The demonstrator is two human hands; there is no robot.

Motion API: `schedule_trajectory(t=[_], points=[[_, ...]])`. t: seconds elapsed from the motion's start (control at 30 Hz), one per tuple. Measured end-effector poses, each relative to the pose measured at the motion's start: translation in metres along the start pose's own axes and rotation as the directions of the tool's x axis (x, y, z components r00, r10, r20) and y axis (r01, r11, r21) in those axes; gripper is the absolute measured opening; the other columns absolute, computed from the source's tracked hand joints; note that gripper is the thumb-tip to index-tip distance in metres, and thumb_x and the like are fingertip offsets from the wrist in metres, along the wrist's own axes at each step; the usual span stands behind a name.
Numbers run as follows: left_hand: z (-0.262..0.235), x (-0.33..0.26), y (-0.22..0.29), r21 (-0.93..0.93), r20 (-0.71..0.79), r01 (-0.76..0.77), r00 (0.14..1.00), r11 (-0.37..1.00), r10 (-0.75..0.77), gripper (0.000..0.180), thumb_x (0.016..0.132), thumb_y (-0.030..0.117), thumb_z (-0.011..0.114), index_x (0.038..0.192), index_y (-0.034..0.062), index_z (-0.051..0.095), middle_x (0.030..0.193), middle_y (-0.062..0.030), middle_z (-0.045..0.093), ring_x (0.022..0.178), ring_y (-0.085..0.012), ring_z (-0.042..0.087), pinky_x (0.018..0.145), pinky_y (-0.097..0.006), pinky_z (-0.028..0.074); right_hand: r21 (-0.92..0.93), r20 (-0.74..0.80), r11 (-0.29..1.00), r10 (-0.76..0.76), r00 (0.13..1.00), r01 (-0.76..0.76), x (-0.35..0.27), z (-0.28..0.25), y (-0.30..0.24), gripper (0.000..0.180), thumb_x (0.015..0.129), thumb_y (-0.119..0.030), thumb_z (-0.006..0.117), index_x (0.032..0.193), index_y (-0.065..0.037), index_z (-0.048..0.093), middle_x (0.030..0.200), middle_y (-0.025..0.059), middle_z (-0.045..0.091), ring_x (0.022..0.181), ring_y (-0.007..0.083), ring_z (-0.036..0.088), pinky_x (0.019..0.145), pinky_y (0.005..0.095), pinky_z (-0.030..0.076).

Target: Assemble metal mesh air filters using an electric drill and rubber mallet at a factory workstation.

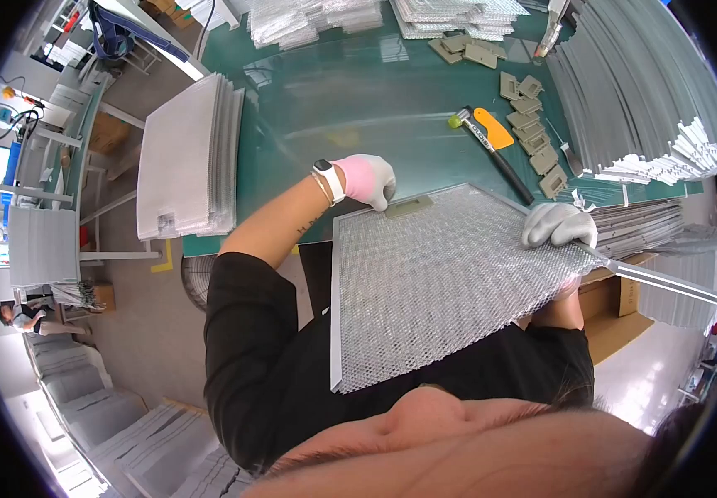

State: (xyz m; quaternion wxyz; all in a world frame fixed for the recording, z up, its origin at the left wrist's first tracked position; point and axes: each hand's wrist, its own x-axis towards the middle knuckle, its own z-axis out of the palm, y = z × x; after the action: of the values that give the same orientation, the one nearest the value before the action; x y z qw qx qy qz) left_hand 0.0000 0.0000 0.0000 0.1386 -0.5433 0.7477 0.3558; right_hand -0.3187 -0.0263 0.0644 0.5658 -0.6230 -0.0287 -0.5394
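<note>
A silver mesh filter panel (441, 282) lies tilted in front of my body, with pale metal frame strips along its left, far and right edges. Set in its far edge is a beige plastic plate (409, 207). My left hand (369, 180), in a pink and grey glove, is closed, its fingers curled down at that edge beside the plate; what they pinch is hidden. At the right corner my right hand (559, 225), in a grey glove, wraps round a long metal frame strip (674, 287) against the panel. The strip sticks out to the right.
On the green table (317, 108) lie a hammer (499, 162), an orange cutter-like tool (494, 128), several beige plates (533, 133) and a brush (572, 158). Panels are stacked at left (188, 158); frame strips (632, 83) are piled at right. Mesh stacks (458, 17) stand at the back.
</note>
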Motion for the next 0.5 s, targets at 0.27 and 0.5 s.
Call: schedule_trajectory(t=[0.27,0.5], points=[[0.019,-0.001,-0.005,-0.122,-0.150,-0.066,0.988,0.990,0.047,0.025,0.070,0.021,0.069,0.089,0.0045,0.072,0.084,-0.0115,0.071,0.078,-0.0279,0.068,0.071,-0.037,0.053,-0.044,0.001,0.999,0.003,1.000,-0.003,0.005,-0.003,0.003,0.029,0.088,-0.022,0.071,0.083,-0.003,0.050,0.075,0.0155,0.061,0.063,0.0235,0.062,0.057,0.0325,0.054],[0.020,-0.059,-0.011,-0.263,-0.370,-0.296,0.910,0.918,0.187,0.031,0.086,0.019,0.059,0.110,0.0014,0.068,0.104,-0.0160,0.070,0.098,-0.0274,0.067,0.086,-0.035,0.051,-0.123,0.027,0.991,0.048,0.999,-0.044,0.018,-0.007,0.010,0.036,0.091,-0.034,0.069,0.088,-0.004,0.049,0.077,0.0148,0.060,0.064,0.0213,0.060,0.058,0.0310,0.053]])
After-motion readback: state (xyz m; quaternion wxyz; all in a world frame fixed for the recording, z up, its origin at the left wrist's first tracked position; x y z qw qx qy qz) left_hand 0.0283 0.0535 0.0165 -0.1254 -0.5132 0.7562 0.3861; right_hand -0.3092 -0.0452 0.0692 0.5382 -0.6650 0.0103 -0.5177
